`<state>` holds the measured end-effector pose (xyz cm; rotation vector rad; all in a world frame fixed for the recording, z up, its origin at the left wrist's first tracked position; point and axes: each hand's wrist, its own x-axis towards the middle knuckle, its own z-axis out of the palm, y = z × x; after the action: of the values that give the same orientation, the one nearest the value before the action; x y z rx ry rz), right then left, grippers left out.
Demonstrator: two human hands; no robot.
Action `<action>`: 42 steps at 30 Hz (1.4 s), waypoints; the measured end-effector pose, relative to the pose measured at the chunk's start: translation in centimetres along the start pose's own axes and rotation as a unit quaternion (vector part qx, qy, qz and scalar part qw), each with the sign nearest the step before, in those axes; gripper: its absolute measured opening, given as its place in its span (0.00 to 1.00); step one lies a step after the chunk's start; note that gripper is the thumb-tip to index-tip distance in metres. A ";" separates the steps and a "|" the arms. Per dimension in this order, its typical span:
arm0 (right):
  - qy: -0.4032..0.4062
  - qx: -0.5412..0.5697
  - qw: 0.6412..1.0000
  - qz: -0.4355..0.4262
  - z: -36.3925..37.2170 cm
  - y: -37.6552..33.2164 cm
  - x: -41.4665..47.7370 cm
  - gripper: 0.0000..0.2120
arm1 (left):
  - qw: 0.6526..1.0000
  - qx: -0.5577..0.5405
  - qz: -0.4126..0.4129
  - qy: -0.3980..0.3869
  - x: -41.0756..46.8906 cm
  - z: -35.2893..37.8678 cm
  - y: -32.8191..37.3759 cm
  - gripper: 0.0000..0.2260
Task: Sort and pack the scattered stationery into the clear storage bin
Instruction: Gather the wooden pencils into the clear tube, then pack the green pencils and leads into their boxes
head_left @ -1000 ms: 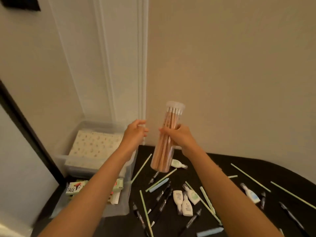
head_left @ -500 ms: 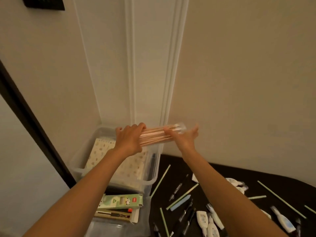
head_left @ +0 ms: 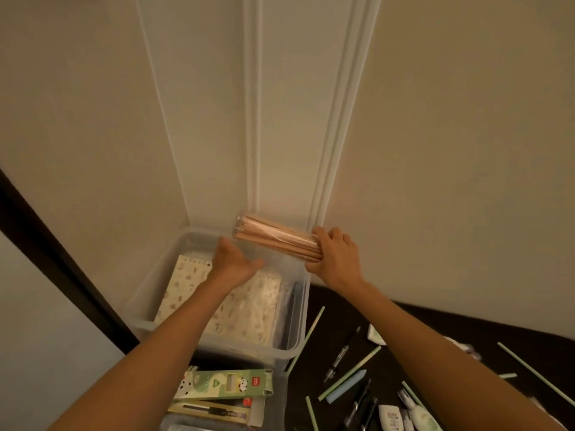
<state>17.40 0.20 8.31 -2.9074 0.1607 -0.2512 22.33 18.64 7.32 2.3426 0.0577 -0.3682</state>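
Observation:
A clear tube of wooden pencils (head_left: 273,236) lies sideways in the air above the far right corner of the clear storage bin (head_left: 297,321). My right hand (head_left: 336,259) grips the tube's right end. My left hand (head_left: 233,262) hovers over the bin with fingers spread, just below the tube's left end and apart from it. Patterned notebooks (head_left: 249,309) lie flat on the bin's floor.
A green panda-print box (head_left: 224,384) and a cutter pack (head_left: 211,410) rest on a lid in front of the bin. Pens (head_left: 342,353), green sticks (head_left: 348,373) and correction tapes (head_left: 390,416) lie scattered on the black table at the right. A wall stands close behind.
The tube went from upright over the table to lying sideways over the bin. My left hand held its left end half a second ago and has let go; only my right hand holds it now.

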 end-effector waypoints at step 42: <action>0.043 0.355 0.924 0.133 1.2 -2.1 -7.0 0.17 | 0.988 0.100 0.100 0.060 -8.0 1.9 0.4 0.06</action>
<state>10.98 3.38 6.58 -2.1272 0.3856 -0.3100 14.29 17.53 8.55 2.5392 -0.1624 -0.1375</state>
